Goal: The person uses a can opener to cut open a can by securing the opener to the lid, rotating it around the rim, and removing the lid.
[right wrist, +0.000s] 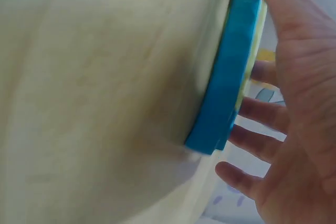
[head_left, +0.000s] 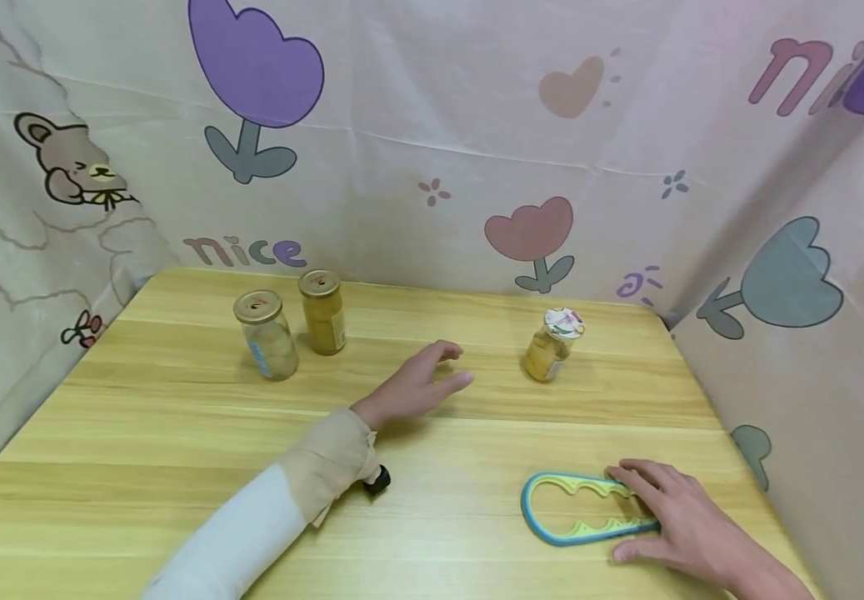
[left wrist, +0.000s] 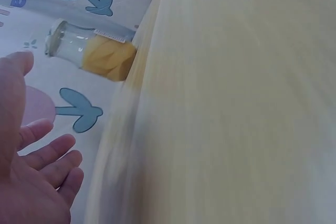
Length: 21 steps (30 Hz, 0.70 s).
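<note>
My left hand (head_left: 420, 385) reaches over the middle of the table with thumb and fingers apart, holding nothing. It points toward a small glass jar (head_left: 546, 350) of yellow fruit pieces with a patterned white lid. The same jar (left wrist: 107, 56) shows beyond the fingers in the left wrist view, apart from them. At the front right, my right hand (head_left: 690, 525) is spread around the near end of a blue and yellow-green looped jar opener (head_left: 527, 504) with scalloped inner edges. In the right wrist view the fingers lie behind the opener (right wrist: 228, 66), loosely extended; whether they touch it is unclear.
Two taller jars with gold lids stand at the back left: one with pale contents (head_left: 274, 350), one amber (head_left: 324, 321). Printed cloth (head_left: 402, 100) hangs behind the wooden table (head_left: 417, 542) and along its sides. A small black item (head_left: 377, 482) is at the left cuff.
</note>
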### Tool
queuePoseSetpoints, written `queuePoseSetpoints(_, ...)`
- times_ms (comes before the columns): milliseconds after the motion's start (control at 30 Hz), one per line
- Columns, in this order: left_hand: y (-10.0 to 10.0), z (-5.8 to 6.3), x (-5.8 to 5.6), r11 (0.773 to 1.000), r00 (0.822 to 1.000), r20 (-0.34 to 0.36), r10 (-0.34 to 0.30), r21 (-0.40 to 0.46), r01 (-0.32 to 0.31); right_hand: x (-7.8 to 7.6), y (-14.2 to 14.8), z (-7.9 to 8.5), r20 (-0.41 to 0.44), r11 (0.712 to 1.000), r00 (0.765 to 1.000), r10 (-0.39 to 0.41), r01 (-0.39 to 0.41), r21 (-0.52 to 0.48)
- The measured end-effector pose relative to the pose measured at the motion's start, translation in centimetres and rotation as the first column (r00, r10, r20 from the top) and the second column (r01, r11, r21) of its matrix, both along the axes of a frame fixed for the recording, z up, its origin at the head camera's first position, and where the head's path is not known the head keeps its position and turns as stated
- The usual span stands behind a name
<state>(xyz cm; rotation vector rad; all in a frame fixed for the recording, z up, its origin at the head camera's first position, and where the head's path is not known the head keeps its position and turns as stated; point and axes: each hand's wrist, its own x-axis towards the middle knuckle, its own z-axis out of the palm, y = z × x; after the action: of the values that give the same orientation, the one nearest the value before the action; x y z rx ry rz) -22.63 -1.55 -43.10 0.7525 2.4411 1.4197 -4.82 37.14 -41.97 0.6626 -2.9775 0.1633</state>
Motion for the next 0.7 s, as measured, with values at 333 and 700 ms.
queuePoseSetpoints(333, 3.8, -1.2, -1.6, 0.999, 0.999, 0.007, -0.043, -0.012, 0.043, 0.7, 1.4, -0.5, -0.001, 0.998, 0.998, -0.064, 0.064, 0.028)
queuePoseSetpoints(700, 7.6, -0.5, -2.6, 0.999, 0.999, 0.0, -0.033, -0.008, 0.033, 1.3, 1.6, -1.1, -0.031, 0.993, 0.994, -0.108, 0.109, 0.043)
